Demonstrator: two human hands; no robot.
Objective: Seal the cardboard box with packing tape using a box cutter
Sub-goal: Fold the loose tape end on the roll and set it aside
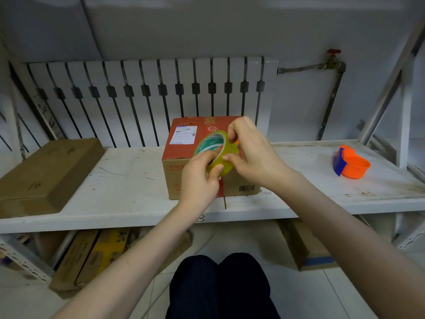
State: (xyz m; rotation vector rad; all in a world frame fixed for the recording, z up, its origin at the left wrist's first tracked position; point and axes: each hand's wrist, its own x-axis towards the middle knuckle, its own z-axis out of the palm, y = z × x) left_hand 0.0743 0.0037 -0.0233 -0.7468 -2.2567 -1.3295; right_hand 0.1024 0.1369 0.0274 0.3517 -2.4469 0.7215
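Note:
A red and brown cardboard box (181,143) with a white shipping label stands on the white shelf (128,187), its top flaps closed. In front of it I hold a roll of yellowish clear packing tape (212,148) with a green-printed core. My left hand (199,180) grips the roll from below, thumb on its outer face. My right hand (250,153) pinches the roll's upper right edge with its fingertips. A small orange bit shows behind my right fingers; I cannot tell what it is. No box cutter is clearly visible.
A flat brown carton (46,176) lies at the shelf's left end. An orange and blue tape dispenser (350,165) sits at the right. A white radiator (149,100) and a pipe with a red valve (333,61) stand behind. More cartons lie under the shelf.

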